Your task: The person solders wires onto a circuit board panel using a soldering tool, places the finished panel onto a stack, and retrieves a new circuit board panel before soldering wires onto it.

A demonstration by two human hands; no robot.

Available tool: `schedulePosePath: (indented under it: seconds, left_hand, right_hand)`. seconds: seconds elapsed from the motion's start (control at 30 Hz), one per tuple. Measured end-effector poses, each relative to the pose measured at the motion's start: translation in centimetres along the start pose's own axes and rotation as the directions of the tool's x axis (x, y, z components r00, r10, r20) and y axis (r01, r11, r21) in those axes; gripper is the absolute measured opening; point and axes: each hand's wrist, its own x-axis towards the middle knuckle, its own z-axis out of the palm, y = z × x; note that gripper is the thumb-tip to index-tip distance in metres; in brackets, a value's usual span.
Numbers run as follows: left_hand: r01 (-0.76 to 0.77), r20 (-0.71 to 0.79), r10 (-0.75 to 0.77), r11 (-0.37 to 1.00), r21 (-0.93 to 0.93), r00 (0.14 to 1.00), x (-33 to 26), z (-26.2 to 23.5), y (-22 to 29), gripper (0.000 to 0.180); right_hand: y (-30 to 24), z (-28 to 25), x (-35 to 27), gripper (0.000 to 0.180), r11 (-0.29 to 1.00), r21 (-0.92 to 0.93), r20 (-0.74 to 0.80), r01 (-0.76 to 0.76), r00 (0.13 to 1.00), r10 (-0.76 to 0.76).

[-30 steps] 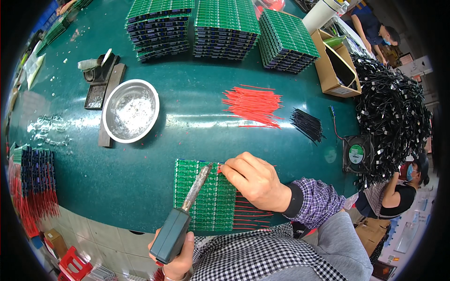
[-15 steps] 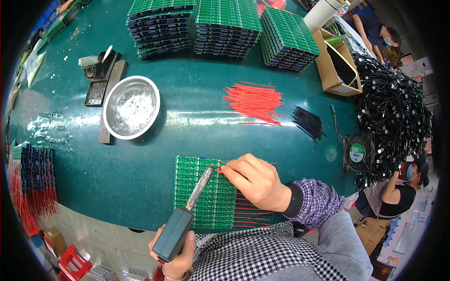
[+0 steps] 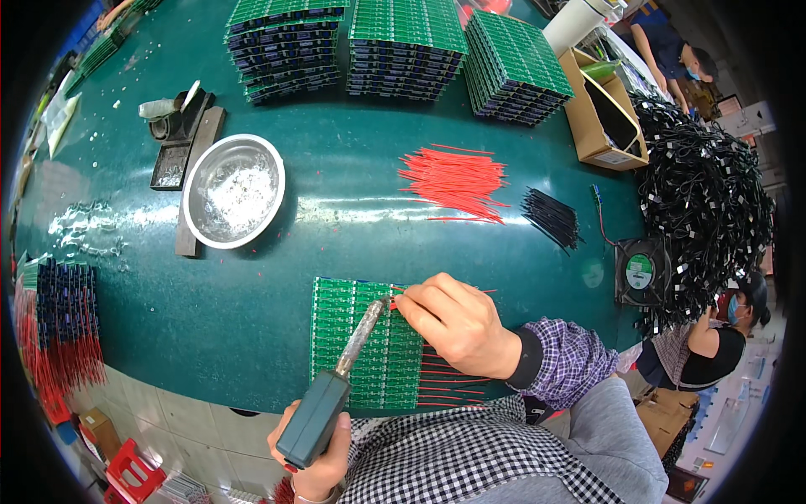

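My left hand [image 3: 329, 464] is wrapped round the dark green handle of a soldering iron [image 3: 314, 417]. Its metal shaft slants up and away, and the tip rests near the upper right part of a green circuit board panel [image 3: 332, 336]. Close beside the tip, my right hand [image 3: 460, 326] pinches a thin red wire [image 3: 396, 290] at the panel's right edge; the fingers hide much of it. Below that hand, several red wires [image 3: 453, 379] stick out to the right from the same edge. The panel lies flat at the table's near edge.
Beyond the panel are a pile of red wires [image 3: 453, 183], a bundle of black wires [image 3: 551, 220] and a white-rimmed bowl [image 3: 192, 197]. Stacked green boards [image 3: 407, 29] stand at the back. A fan [image 3: 640, 273] and tangled black cables [image 3: 705, 210] are on the right; two people are beyond.
The soldering iron's tip has shifted very slightly right, toward the pinched wire. My right hand stays almost still; the whole view has moved a little.
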Motion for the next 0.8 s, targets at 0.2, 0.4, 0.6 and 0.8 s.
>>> schedulePosePath:
  seconds: [0.2, 0.4, 0.6, 0.8]
  left_hand:
    - [0.001, -0.020, -0.002, 1.000, -0.018, 1.000, -0.61, -0.24, -0.85, 0.032]
    - [0.053, 0.005, -0.052, 0.998, -0.024, 0.999, -0.91, -0.43, -0.81, 0.033]
    - [-0.116, -0.029, 0.116, 0.993, 0.016, 0.993, -0.58, -0.33, -0.50, 0.032]
    - [0.056, -0.023, -0.056, 0.998, -0.035, 0.998, -1.14, -0.56, -0.08, 0.035]
  right_hand:
    - [-0.06, -0.05, 0.08, 0.024, 1.000, -0.022, 0.004, 0.013, 1.000, -0.013]
    - [-0.07, 0.06, -0.03, 0.024, 1.000, -0.024, 0.002, 0.013, 1.000, -0.013]
    - [-0.40, -0.65, 0.01, 0.025, 1.000, -0.009, -0.016, 0.016, 1.000, -0.016]
    - [-0.80, -0.16, -0.78, 0.026, 0.999, 0.033, -0.052, 0.009, 0.999, -0.007]
